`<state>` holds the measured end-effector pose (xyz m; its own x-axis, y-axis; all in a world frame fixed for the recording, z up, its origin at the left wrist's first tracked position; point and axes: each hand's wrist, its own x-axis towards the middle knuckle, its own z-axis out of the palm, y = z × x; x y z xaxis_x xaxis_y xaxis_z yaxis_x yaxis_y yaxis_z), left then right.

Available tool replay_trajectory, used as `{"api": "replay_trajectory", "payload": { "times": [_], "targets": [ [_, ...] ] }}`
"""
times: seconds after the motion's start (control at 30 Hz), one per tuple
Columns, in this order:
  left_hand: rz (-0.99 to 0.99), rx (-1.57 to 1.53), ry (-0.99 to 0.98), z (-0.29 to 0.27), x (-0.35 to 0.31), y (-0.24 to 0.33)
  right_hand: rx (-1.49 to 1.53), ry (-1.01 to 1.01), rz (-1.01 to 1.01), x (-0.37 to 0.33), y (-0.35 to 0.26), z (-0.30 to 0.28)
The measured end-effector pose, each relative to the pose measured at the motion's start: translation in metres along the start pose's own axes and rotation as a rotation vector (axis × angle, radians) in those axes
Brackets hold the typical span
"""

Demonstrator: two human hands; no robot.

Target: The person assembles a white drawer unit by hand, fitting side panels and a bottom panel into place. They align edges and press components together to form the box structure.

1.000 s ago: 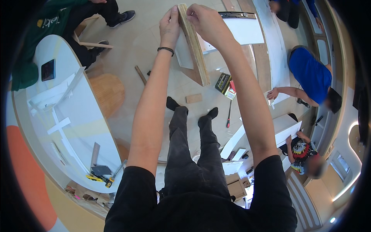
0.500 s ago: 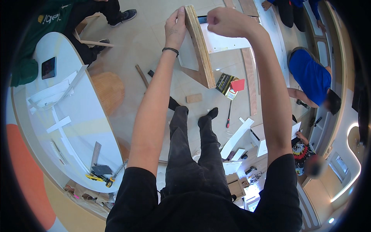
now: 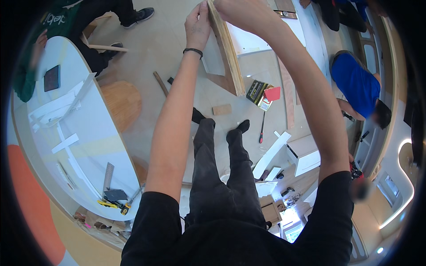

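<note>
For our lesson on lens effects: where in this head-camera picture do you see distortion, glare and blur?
Head view: fisheye bending curves the white table's edge and leaves black corners; a bright light strip glares at lower right; the wooden board held between the left hand and right hand is sharp, while the rim smears and the faces of nearby people are blurred.

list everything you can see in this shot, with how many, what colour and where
Wooden board: one, light wood, held edge-on at top centre
White curved table: one, left
Dark tablet: one, on the table
Round wooden piece: one, tan, floor beside the table
Small wood block: one, tan, floor
Box: one, black and yellow, floor
Red card: one, on the box
Person in blue: one, right
Person in green: one, top left
Left hand: flat against the board
Right hand: grip on the board's top
</note>
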<state>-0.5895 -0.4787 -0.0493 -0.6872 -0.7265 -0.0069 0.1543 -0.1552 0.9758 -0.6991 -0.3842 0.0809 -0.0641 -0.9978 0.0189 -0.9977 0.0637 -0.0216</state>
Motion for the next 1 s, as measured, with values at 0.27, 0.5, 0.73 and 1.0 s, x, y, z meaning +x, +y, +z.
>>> {"api": "replay_trajectory", "payload": {
  "times": [0.27,0.5,0.73,1.0],
  "targets": [
    [-0.004,-0.029,-0.036,-0.004,0.008,-0.009,-0.066,-0.039,-0.120,0.010,0.008,0.008],
    [-0.043,0.014,0.034,-0.001,0.006,-0.010,-0.072,0.038,-0.127,0.011,0.006,0.021],
    [0.036,0.243,0.279,0.009,-0.042,0.031,0.340,0.348,0.598,-0.023,0.010,0.039],
    [0.289,0.669,-0.104,0.022,-0.232,0.083,1.265,0.252,1.138,-0.190,-0.109,0.097]
  ]
}}
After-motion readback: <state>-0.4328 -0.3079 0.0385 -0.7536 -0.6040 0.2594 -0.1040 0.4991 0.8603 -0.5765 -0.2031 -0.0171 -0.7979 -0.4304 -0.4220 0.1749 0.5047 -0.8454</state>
